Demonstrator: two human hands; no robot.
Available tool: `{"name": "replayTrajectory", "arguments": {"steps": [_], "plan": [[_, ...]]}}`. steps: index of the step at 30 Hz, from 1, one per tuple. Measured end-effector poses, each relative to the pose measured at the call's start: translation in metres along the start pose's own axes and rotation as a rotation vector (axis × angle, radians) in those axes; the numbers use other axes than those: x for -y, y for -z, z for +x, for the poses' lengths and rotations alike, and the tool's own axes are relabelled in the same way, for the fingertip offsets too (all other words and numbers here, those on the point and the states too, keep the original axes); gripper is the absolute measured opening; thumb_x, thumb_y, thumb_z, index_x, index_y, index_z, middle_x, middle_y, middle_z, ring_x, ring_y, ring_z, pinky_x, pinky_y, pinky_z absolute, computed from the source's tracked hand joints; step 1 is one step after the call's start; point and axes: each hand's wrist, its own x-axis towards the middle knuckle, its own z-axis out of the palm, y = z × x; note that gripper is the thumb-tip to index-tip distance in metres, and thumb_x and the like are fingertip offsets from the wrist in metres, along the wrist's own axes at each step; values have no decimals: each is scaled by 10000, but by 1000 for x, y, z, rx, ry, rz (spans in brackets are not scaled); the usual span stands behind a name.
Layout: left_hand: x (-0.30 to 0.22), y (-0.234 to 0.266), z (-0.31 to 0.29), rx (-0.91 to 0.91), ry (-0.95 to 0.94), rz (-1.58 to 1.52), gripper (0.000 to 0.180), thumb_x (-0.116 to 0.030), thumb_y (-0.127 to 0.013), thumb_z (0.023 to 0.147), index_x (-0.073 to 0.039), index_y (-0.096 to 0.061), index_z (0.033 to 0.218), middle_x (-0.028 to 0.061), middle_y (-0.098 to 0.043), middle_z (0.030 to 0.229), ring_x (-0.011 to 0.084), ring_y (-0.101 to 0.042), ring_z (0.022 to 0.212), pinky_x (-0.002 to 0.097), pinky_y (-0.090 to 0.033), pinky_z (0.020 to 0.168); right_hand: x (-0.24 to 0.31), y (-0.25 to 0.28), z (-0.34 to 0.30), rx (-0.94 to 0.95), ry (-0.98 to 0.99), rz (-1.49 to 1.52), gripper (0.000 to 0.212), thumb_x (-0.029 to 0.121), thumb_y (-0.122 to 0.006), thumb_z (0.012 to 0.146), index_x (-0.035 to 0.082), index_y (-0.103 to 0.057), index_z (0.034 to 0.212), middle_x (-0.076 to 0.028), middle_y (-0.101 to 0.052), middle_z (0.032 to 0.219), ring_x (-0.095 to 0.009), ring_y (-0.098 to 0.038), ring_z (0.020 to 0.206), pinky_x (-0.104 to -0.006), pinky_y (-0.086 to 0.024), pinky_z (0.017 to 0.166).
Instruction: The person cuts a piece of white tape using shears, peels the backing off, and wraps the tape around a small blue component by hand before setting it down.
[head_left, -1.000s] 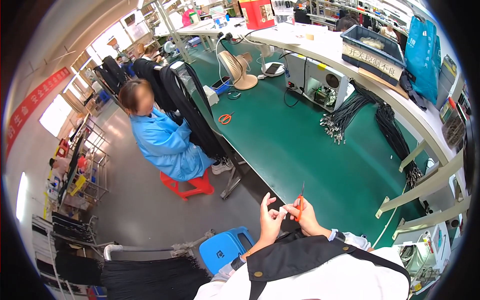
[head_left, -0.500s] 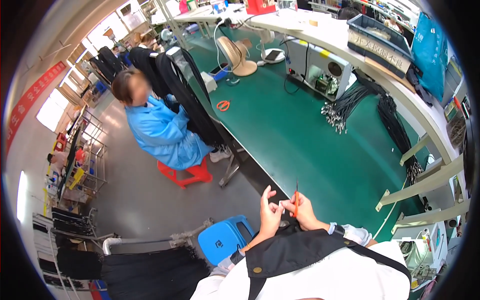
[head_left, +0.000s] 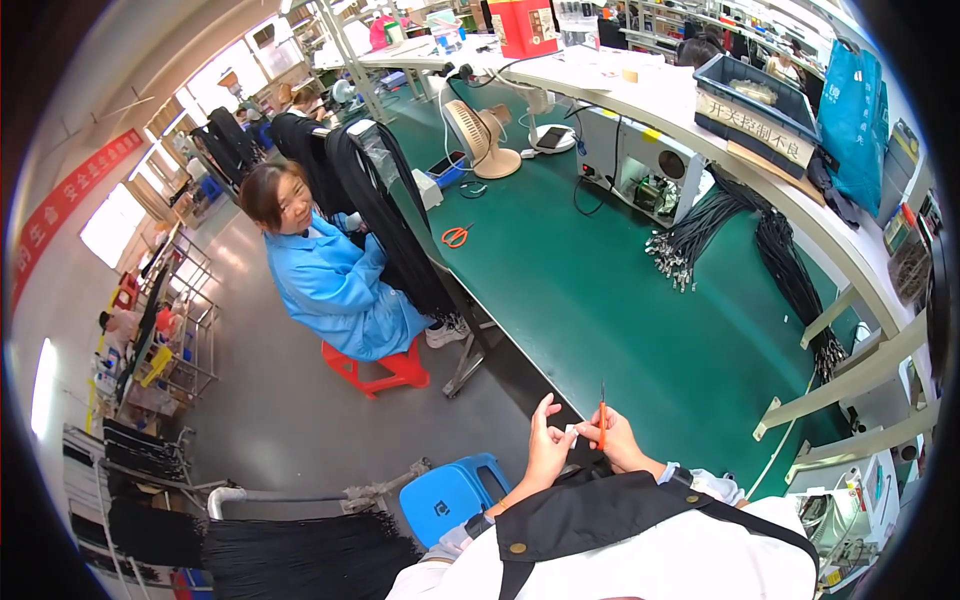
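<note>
Close in front of my chest, my left hand [head_left: 547,445] pinches a small white piece [head_left: 571,430] too small to make out; its other fingers are raised. My right hand [head_left: 622,446] is closed round orange-handled scissors [head_left: 602,424], their dark blades pointing away from me. Its fingertips meet the white piece, right beside my left fingers. Both hands are above the near edge of a green-topped table [head_left: 560,290]. Another pair of orange scissors [head_left: 456,237] lies farther off on that tabletop.
A co-worker in a blue smock [head_left: 335,285] sits on a red stool [head_left: 375,368] beside hanging black cords [head_left: 385,200]. Bundled black cables [head_left: 690,225], a fan [head_left: 482,140] and a metal-cased device [head_left: 640,165] are on the table. A blue stool [head_left: 445,502] stands at my left.
The view has shifted slightly, so everything sits a little differently in the picture. The co-worker's head has turned towards me. My hands keep their hold on the white piece and the scissors.
</note>
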Motion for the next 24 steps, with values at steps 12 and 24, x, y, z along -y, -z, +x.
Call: {"name": "replayTrajectory", "arguments": {"steps": [12,24], "plan": [[15,5,0,36,28,110,698,58,-605,739,-90,-269,1332,127,-415,1213,50,-480,590,195,-422,545,-7,1,-2,-34,-64,-118,219,78,-683,747,74,-465,762,-6,-536,654,-50,-471,478,-169,-374,424],[22,13,-3,49,65,46,713,66,-602,734,-91,-254,1336,126,-419,1196,67,-508,623,201,-439,579,-21,36,4,-60,-120,-34,208,91,-660,769,75,-455,793,-91,-627,786,-70,-492,457,-184,-386,416]]}}
